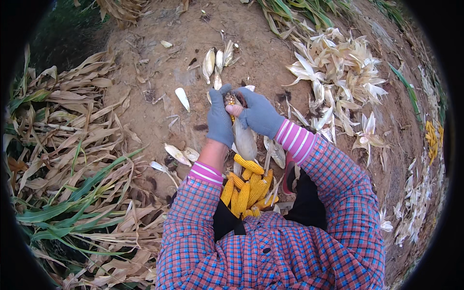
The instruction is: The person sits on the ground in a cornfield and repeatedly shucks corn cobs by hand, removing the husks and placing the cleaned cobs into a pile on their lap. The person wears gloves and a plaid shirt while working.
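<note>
In grey gloves, both my hands are on one ear of corn [232, 103], held out before me above the soil. My left hand [220, 117] grips its left side. My right hand [259, 112], its bare thumb sticking out of the glove, holds the right side where pale husk [245, 139] hangs open and downward. A strip of yellow kernels shows between the hands; the rest of the ear is hidden by gloves and husk. Husked yellow cobs [250, 192] lie heaped between my legs, just below the held ear.
Dry corn stalks and leaves [79, 119] lie thick on the left. A pile of stripped husks [337, 72] is at the upper right, and more yellow cobs [433, 139] lie at the far right. Several unhusked ears [209, 65] rest on the soil ahead.
</note>
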`<state>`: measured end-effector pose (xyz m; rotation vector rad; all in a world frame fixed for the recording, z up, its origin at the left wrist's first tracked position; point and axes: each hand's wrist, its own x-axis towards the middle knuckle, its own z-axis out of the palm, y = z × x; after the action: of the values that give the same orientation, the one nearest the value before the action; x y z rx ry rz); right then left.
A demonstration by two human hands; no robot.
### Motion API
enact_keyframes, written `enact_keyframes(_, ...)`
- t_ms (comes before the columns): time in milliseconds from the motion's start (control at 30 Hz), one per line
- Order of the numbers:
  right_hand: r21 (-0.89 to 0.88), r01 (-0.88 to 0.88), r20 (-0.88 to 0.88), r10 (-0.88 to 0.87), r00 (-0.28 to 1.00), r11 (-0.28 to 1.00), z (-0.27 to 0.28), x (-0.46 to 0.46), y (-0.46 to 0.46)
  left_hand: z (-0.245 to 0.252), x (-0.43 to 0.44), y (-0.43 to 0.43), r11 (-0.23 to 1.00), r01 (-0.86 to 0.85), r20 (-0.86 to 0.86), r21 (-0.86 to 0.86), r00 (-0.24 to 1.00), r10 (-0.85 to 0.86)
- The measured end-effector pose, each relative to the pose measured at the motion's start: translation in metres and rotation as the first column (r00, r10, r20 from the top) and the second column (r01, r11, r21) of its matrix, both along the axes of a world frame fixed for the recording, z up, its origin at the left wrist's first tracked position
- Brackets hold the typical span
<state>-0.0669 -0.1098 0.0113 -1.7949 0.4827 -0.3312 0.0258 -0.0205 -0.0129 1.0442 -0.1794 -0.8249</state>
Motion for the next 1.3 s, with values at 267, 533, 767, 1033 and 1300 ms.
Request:
enact_keyframes(267, 0.577, 0.102, 0.256, -0.298, 0.920, 0.811, 0.011, -0.002, -0.043, 0.026, -0.008, 0.017, 0.881, 0.411, 0.261, 0.236, 0.846, -0.465)
enact_keyframes(533, 0.436, 0.218, 0.198, -0.329, 0.923, 0.873, 0.015, -0.010, -0.053, 0.022, -0.013, 0.010, 0.903, 0.302, 0.425, 0.305, 0.806, -0.413)
enact_keyframes(767, 0.475, 0.129, 0.233, -0.265, 0.936, 0.870, 0.013, -0.012, -0.054, 0.018, -0.022, 0.010, 0.950, 0.282, 0.166, 0.136, 0.939, -0.303)
enact_keyframes(1033, 0.531, -0.074, 0.329, -0.125, 0.936, 0.844, 0.031, -0.023, -0.044, 0.010, -0.004, 0.014, 0.874, 0.360, -0.258, -0.327, 0.855, -0.449)
enact_keyframes(1300, 0.263, -0.620, -0.210, 0.672, 0.711, 0.739, 0.019, -0.039, -0.043, 0.009, 0.002, 0.008, 0.978, 0.210, -0.213, 0.009, 0.956, -0.203)
